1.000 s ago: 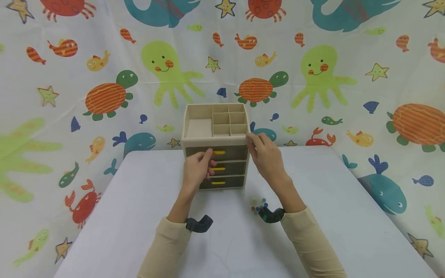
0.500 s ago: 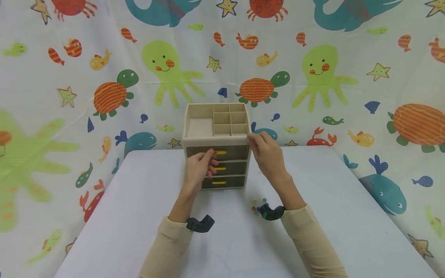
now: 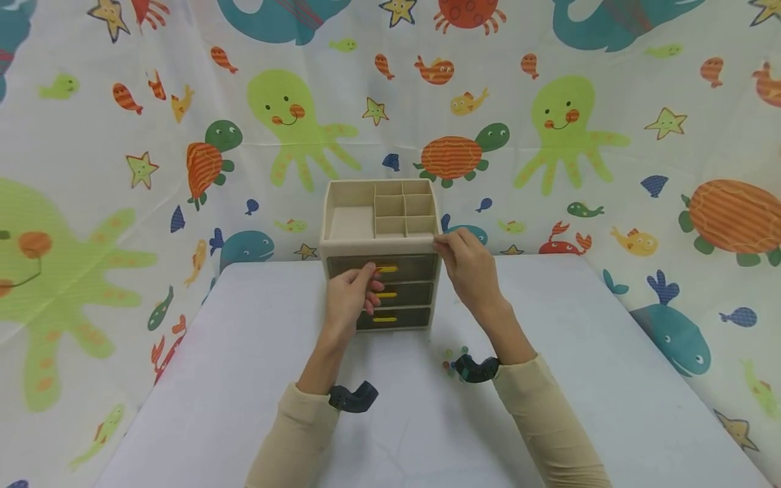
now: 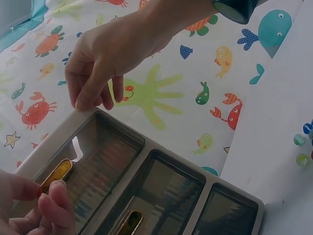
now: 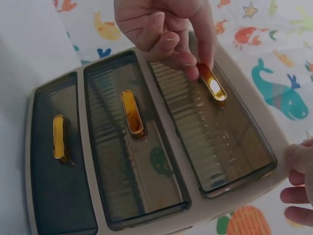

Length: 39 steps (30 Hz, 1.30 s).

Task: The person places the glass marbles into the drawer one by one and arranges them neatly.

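A beige desktop drawer organizer (image 3: 379,243) stands upright at the table's far side, with open compartments on top and three dark see-through drawers in front. All three drawers look closed. My left hand (image 3: 349,295) pinches the yellow handle (image 3: 387,269) of the top drawer (image 3: 417,266) between thumb and fingertips. The right wrist view shows this left hand (image 5: 168,32) at the end of the gold-coloured handle (image 5: 213,84). With thumb and fingers, my right hand (image 3: 468,269) holds the organizer's upper right front corner. The left wrist view shows the right hand (image 4: 110,61) at that corner.
Several small coloured marbles (image 3: 448,353) lie on the white table (image 3: 244,379), right of the organizer's base and partly hidden by the right wrist camera (image 3: 477,369). A cloth backdrop (image 3: 390,68) printed with sea animals hangs close behind the organizer.
Both hands stay at the handle and the corner, and the drawers look the same. The backdrop's printed figures at the far left appear shifted to the right.
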{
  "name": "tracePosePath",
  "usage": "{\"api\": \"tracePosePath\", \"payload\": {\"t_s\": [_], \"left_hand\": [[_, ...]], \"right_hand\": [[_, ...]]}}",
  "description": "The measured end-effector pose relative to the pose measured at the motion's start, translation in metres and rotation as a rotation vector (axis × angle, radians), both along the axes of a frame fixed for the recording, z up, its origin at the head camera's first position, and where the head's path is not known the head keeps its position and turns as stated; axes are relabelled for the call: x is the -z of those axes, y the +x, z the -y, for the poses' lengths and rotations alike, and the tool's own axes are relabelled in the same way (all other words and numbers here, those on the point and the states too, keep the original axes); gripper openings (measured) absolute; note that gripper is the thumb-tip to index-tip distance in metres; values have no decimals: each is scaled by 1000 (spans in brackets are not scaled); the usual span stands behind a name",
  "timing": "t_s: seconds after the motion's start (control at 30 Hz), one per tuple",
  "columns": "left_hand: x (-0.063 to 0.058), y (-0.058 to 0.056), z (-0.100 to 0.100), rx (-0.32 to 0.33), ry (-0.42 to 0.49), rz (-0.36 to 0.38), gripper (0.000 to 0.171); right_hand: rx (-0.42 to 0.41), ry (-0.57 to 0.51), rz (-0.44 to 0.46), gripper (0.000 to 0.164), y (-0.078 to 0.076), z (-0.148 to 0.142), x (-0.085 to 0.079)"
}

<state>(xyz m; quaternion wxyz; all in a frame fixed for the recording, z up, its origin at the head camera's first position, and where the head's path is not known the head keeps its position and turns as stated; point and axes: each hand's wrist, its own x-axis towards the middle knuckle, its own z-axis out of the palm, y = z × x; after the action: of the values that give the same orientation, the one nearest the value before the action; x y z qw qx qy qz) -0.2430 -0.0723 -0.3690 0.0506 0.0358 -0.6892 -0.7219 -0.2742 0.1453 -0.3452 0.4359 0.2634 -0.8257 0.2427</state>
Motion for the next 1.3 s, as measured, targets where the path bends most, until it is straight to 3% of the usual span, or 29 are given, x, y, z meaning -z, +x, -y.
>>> {"api": "tracePosePath", "payload": {"t_s": [0.77,1.3], "left_hand": [[8,20,0,-11,44,-2,42],[12,35,1,19,65,-32,44]], "right_hand": [[3,-14,30,14,-1,2,0],[9,-7,57,13,-3,2,-1]]}}
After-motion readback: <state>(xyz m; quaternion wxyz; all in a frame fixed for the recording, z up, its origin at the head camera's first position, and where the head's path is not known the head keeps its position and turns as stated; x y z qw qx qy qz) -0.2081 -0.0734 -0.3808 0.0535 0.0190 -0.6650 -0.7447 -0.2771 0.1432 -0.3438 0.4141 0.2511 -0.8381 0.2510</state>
